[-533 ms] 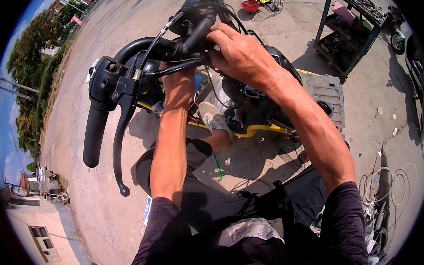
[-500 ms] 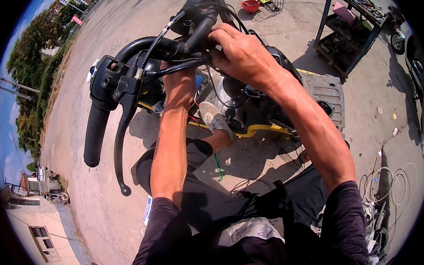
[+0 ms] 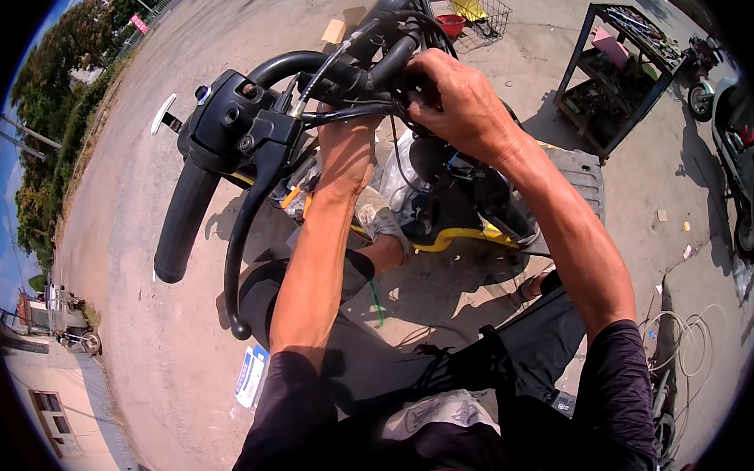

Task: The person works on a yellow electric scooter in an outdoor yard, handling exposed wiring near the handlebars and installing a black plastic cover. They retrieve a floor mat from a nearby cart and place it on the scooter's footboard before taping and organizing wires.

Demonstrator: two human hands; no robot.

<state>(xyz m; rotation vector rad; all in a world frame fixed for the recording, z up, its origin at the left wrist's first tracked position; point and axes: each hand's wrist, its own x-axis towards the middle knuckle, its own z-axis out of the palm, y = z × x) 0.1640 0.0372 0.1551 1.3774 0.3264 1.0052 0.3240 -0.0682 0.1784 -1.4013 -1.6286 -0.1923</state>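
1. Ground (image 3: 172, 371) of pale concrete spreads under everything, with a metal rack (image 3: 618, 73) standing off at the upper right and a wire basket (image 3: 481, 8) near the top.
2. Scooter (image 3: 468, 206), black with yellow trim, stands just ahead of the person's knees.
3. Handlebar (image 3: 285, 67) crosses the upper middle, its black grip (image 3: 183, 223) hanging down to the left, with a brake lever (image 3: 243, 241) beside it.
4. Right hand (image 3: 464, 105) is curled tight over the bundle of cables (image 3: 403, 62) at the bar's centre.
5. Left hand (image 3: 348, 152) reaches up under the bar, touching it from below; whether its fingers are closed I cannot tell.
6. Blue-and-white card (image 3: 250, 376) lies on the ground by the left elbow.
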